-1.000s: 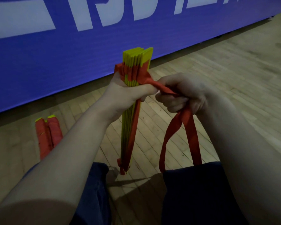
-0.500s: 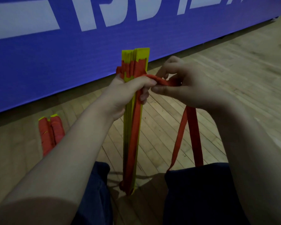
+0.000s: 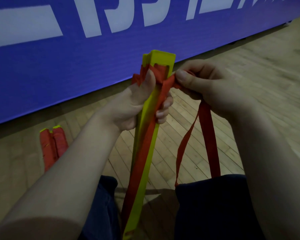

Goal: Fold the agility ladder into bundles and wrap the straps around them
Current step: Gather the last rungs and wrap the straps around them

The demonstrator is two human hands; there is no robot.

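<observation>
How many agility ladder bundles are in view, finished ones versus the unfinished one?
Red-strap-wrapped bundles lying on the wooden floor: 2
Yellow plastic rung bundle, held upright, not yet fully wrapped: 1
Total: 3

White lettering (image 3: 24, 26) on the blue banner (image 3: 62, 75) is unreadable.
</observation>
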